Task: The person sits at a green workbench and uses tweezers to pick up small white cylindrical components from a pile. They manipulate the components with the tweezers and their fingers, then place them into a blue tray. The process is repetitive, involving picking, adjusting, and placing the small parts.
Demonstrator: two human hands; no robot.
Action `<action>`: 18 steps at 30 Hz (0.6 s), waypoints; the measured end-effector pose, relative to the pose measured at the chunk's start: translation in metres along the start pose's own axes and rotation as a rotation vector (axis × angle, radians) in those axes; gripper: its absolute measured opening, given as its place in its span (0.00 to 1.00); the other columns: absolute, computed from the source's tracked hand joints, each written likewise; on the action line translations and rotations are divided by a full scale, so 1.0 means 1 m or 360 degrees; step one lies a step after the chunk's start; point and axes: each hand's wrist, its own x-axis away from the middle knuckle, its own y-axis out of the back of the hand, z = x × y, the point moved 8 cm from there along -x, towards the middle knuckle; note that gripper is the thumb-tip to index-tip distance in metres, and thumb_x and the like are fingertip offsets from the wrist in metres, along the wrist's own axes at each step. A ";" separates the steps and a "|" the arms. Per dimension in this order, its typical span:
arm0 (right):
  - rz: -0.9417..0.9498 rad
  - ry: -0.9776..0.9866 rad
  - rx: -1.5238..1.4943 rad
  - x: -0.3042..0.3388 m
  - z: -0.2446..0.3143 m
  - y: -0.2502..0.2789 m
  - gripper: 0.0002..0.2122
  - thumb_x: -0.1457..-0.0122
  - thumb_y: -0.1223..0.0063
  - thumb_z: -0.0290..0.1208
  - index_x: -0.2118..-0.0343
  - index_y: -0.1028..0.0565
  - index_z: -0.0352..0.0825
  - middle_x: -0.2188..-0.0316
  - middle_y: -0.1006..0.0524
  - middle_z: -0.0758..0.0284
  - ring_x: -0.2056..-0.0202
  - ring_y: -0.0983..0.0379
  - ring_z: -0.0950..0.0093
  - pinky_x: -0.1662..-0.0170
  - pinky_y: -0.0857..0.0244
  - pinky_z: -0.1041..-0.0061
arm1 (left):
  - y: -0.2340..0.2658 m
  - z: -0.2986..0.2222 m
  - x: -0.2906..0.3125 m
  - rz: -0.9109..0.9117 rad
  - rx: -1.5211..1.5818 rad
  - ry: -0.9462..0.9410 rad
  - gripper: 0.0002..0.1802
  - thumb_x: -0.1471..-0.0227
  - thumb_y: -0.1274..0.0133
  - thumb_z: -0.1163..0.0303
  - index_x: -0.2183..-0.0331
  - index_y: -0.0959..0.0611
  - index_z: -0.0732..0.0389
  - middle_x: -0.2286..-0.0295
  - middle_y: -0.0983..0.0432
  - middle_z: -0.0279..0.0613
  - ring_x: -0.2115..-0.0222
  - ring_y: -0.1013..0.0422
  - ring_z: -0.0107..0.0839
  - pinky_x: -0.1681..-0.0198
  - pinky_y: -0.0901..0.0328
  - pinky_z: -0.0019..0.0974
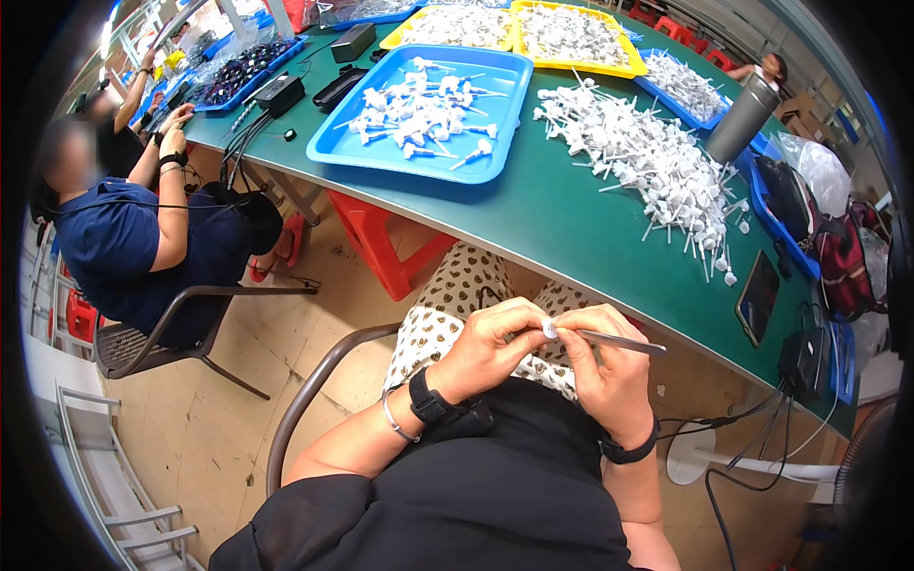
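Over my lap, my left hand [495, 343] pinches a small white plastic piece [549, 328] between thumb and fingertips. My right hand [609, 371] meets it there, thumb and fingers closed around a slim grey metal tool [624, 342] whose far end sticks out to the right. The tool's tip is hidden by my fingers, so its exact kind does not show. On the green table [533, 209] ahead lies a big loose heap of white plastic pieces with thin stems [657, 162]. A blue tray [428, 167] to its left carries more of them.
Yellow trays [633, 62] of white pieces stand at the back. A grey bottle [745, 119], a phone [758, 297] and a black box [804, 362] with cables are on the right. A red stool [371, 233] stands under the table. A seated co-worker [124, 228] is at left.
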 end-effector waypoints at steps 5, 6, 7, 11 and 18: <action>0.0081 -0.0130 -0.0030 0.001 -0.009 0.000 0.02 0.43 0.42 0.19 0.67 0.22 0.30 0.72 0.21 0.63 0.71 0.24 0.68 0.67 0.31 0.73 | -0.002 0.003 0.000 0.0053 0.0019 0.0059 0.05 0.45 0.43 0.80 0.64 0.18 0.68 0.68 0.22 0.42 0.68 0.23 0.29 0.64 0.28 0.30; -0.0020 -0.0211 -0.0183 0.003 -0.014 0.004 0.02 0.43 0.42 0.19 0.67 0.22 0.30 0.71 0.21 0.63 0.71 0.24 0.70 0.66 0.31 0.74 | -0.002 0.007 0.000 0.0040 0.0107 0.0103 0.05 0.44 0.44 0.79 0.63 0.18 0.68 0.67 0.22 0.42 0.67 0.23 0.29 0.64 0.27 0.30; -0.0121 -0.0291 -0.0336 0.005 -0.019 0.005 0.02 0.42 0.42 0.19 0.66 0.21 0.29 0.70 0.20 0.64 0.70 0.24 0.72 0.65 0.31 0.76 | -0.001 0.010 0.000 0.0027 0.0195 0.0148 0.05 0.43 0.45 0.78 0.63 0.18 0.68 0.67 0.22 0.42 0.67 0.22 0.29 0.63 0.27 0.30; -0.0303 -0.0540 -0.0730 0.012 -0.036 0.013 0.04 0.41 0.42 0.20 0.64 0.21 0.27 0.65 0.20 0.66 0.67 0.25 0.80 0.62 0.31 0.81 | 0.001 0.016 0.000 -0.0008 0.0525 0.0303 0.07 0.39 0.48 0.75 0.61 0.18 0.68 0.64 0.22 0.40 0.65 0.22 0.29 0.59 0.25 0.32; -0.0401 -0.0605 -0.0910 0.013 -0.044 0.019 0.05 0.38 0.45 0.20 0.60 0.24 0.26 0.64 0.20 0.64 0.64 0.24 0.80 0.59 0.30 0.82 | 0.001 0.022 0.002 -0.0032 0.0667 0.0381 0.07 0.39 0.47 0.75 0.60 0.18 0.66 0.63 0.22 0.40 0.65 0.22 0.28 0.59 0.26 0.32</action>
